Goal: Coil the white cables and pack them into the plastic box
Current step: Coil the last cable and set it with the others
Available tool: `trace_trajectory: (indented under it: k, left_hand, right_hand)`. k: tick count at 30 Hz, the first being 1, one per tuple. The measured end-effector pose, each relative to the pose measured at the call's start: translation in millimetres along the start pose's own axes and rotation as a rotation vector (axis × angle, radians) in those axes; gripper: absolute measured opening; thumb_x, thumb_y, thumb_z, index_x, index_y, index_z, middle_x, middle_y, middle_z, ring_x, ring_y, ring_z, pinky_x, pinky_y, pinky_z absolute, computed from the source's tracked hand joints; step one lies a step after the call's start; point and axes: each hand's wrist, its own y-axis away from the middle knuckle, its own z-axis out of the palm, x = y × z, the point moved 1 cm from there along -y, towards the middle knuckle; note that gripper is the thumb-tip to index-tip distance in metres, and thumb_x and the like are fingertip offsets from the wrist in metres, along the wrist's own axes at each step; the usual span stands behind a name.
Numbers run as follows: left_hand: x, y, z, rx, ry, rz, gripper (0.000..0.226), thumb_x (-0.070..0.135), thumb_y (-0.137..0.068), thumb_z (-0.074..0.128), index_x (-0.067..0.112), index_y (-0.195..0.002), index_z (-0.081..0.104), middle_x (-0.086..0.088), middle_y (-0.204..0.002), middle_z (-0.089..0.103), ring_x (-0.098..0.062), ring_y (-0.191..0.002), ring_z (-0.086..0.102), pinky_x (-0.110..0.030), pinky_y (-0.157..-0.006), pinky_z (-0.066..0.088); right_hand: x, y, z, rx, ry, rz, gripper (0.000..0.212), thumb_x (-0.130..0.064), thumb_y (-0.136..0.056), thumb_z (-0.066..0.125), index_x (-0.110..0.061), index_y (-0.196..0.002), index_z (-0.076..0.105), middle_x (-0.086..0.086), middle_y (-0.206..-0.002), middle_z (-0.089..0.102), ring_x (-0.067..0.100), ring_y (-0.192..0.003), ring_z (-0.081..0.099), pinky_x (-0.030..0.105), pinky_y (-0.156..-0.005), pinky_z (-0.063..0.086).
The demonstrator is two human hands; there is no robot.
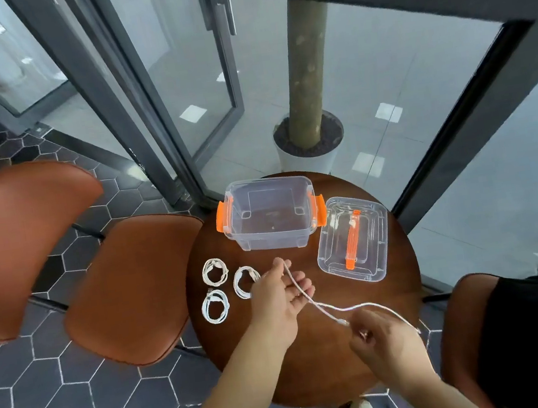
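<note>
Off to the left, at nine o'clock, two chairs (127, 289) show smooth, rust-brown leather-look pads with rounded edges, standing on dark hexagonal floor tiles (62, 388) with pale grout. The round table (318, 369) beside them is dark, glossy wood.

On the table's nine o'clock side lie three coiled cables, thin, white and wound into neat small rings: one (215, 272) farthest back, one (215, 306) nearer me, and a third (244, 281) just to their right, partly hidden by the left hand (280, 292).

That hand is held palm-up over the middle of the table, its fingers spread and fairly straight. The loose cable (324, 310) runs from near the thumb tip across the fingers; whether the thumb actually pinches it, I cannot tell. From there the white cord slants toward five o'clock to the right hand (383, 340), whose curled fingers grip it, a short plug end poking out at its eleven o'clock while the remainder arcs over the knuckles and falls off the table's edge.

At twelve o'clock on the table sits the plastic box (273, 241), clear, rectangular with rounded corners and orange latches (224, 215) at its ends. Its clear lid (334, 257) lies flat at two o'clock, with an orange handle (352, 240) down the middle.
</note>
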Motion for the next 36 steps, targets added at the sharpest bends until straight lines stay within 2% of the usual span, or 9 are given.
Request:
trace_trajectory:
  k: [4, 9, 12, 16, 22, 25, 31, 34, 36]
  left_hand:
    - [23, 34, -9, -0.055, 0.113, 0.037, 0.037, 0.036, -0.101, 0.053, 0.001, -0.106, 0.066, -0.015, -0.089, 0.065, -0.031, -0.088, 0.067, -0.044, -0.082, 0.057]
    - [39, 80, -22, -0.059, 0.237, 0.119, 0.035, 0.033, -0.102, 0.052, 0.001, -0.100, 0.067, -0.017, -0.094, 0.069, -0.035, -0.099, 0.069, -0.047, -0.090, 0.054]
    - [44, 108, -35, -0.065, 0.295, 0.199, 0.031, 0.030, -0.100, 0.055, 0.002, -0.096, 0.067, -0.016, -0.086, 0.069, -0.032, -0.086, 0.074, -0.045, -0.087, 0.055]
    - [68, 128, -59, -0.028, 0.292, 0.300, 0.031, 0.033, -0.100, 0.053, 0.006, -0.093, 0.068, -0.008, -0.069, 0.067, -0.023, -0.067, 0.072, -0.042, -0.083, 0.053]
    - [99, 106, -99, 0.107, 0.306, 0.293, 0.031, 0.032, -0.103, 0.048, 0.006, -0.103, 0.065, -0.005, -0.064, 0.054, -0.019, -0.061, 0.057, -0.041, -0.070, 0.055]
    - [93, 105, -107, 0.116, 0.254, 0.285, 0.027, 0.023, -0.105, 0.046, 0.004, -0.109, 0.065, -0.002, -0.056, 0.046, -0.015, -0.055, 0.047, -0.037, -0.064, 0.056]
    - [86, 116, -119, 0.054, 0.184, 0.402, 0.024, 0.016, -0.105, 0.044, 0.004, -0.109, 0.064, -0.003, -0.059, 0.053, -0.014, -0.052, 0.060, -0.040, -0.072, 0.056]
    - [86, 119, -136, 0.099, 0.231, 0.456, 0.023, 0.016, -0.104, 0.044, 0.006, -0.104, 0.065, -0.006, -0.066, 0.058, -0.019, -0.060, 0.067, -0.041, -0.074, 0.055]
    - [83, 122, -151, 0.137, 0.227, 0.454, 0.023, 0.016, -0.104, 0.044, 0.007, -0.102, 0.066, -0.008, -0.068, 0.061, -0.022, -0.065, 0.069, -0.041, -0.073, 0.057]
  right_hand:
    - [3, -5, -22, 0.049, 0.023, 0.065, 0.023, -0.020, -0.074, 0.074, -0.030, -0.068, 0.054, -0.013, -0.060, 0.053, 0.011, -0.053, 0.052, 0.021, -0.048, 0.037]
    - [-2, -19, -39, 0.104, 0.032, 0.058, 0.022, -0.015, -0.076, 0.075, -0.028, -0.070, 0.058, -0.008, -0.067, 0.056, 0.012, -0.057, 0.056, 0.031, -0.049, 0.046]
    - [-5, -30, -50, 0.141, 0.063, 0.015, 0.021, -0.016, -0.081, 0.075, -0.028, -0.073, 0.059, -0.008, -0.070, 0.057, 0.013, -0.058, 0.056, 0.032, -0.046, 0.047]
    - [0, -47, -63, 0.162, 0.019, 0.100, 0.022, -0.012, -0.083, 0.069, -0.029, -0.075, 0.059, -0.008, -0.077, 0.060, 0.018, -0.065, 0.058, 0.033, -0.053, 0.047]
    - [-19, -62, -48, 0.061, 0.070, -0.001, 0.019, -0.007, -0.080, 0.069, -0.023, -0.077, 0.061, -0.003, -0.085, 0.063, 0.023, -0.066, 0.060, 0.038, -0.056, 0.053]
    - [-36, -66, -36, 0.025, -0.006, 0.041, 0.017, -0.005, -0.079, 0.069, -0.021, -0.075, 0.067, -0.001, -0.091, 0.066, 0.022, -0.072, 0.063, 0.036, -0.064, 0.054]
    - [-60, -56, -21, 0.062, -0.187, 0.078, 0.012, -0.007, -0.085, 0.071, -0.018, -0.092, 0.073, -0.004, -0.090, 0.069, 0.014, -0.081, 0.067, 0.029, -0.072, 0.053]
    - [-78, -48, -18, 0.108, -0.255, 0.045, 0.026, -0.003, -0.083, 0.075, -0.021, -0.101, 0.070, -0.005, -0.096, 0.064, 0.010, -0.081, 0.068, 0.028, -0.071, 0.056]
    - [-96, -45, -20, 0.036, -0.453, 0.131, 0.038, 0.000, -0.080, 0.078, -0.024, -0.107, 0.068, -0.009, -0.100, 0.067, 0.007, -0.083, 0.069, 0.028, -0.071, 0.058]
